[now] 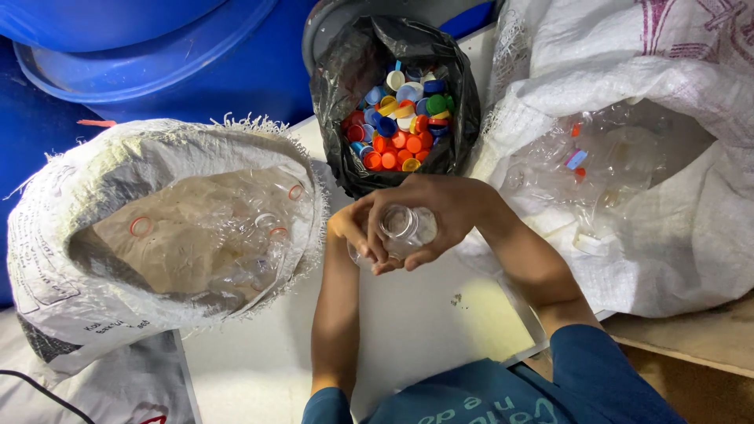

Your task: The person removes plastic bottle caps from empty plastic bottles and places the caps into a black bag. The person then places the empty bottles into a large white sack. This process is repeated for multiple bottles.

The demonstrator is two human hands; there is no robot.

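Note:
A clear plastic bottle (404, 230) is held between both hands at the middle of the view, its open neck pointing up at the camera. My right hand (444, 212) wraps around the bottle's body from the right. My left hand (353, 228) grips it from the left, fingers curled by the neck. Just beyond the hands stands a black bag (345, 94) holding several coloured bottle caps (400, 118), red, blue, orange, white and green.
A white woven sack (71, 235) of clear bottles stands open at the left. Another white sack (667, 228) with clear bottles lies at the right. Blue drums (157, 55) stand behind. A white table surface (408, 330) lies under my arms.

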